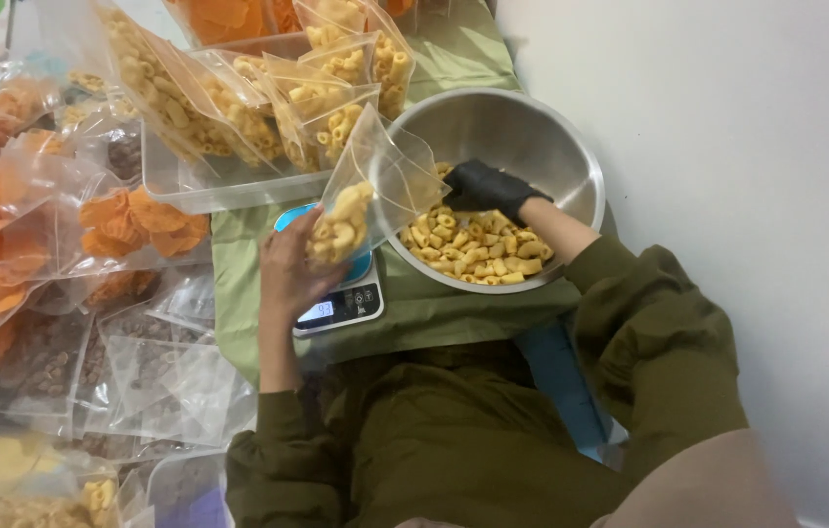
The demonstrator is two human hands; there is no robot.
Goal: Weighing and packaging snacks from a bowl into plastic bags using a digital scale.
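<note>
Steel bowl (571, 147) sits on a green cloth (434, 313) at the right, close to a white wall (727, 147), and holds a layer of yellow tube snacks (478, 249) along its near side. The right hand (488, 186), in a black glove, reaches down into the bowl and rests on the snacks with fingers curled; whether it grips any cannot be told. The left hand (287, 274), bare, is closed on the lower part of a clear bag (370, 196) partly filled with the same snacks. The bag is held tilted above a scale (341, 298), its long axis running up and to the right, so its open mouth lies at the bowl's left rim, just beside the gloved hand. The gloved hand is the nearer one to the bag's mouth, with only the rim between them.

Behind the scale a clear tray (219, 186) holds filled bags standing upright, close to the held bag's upper edge. To the left lie packets of orange crisps (141, 220) and brown snacks (53, 362), crowding that side. Open room is scarce: the wall bounds the right, the tray the far side
</note>
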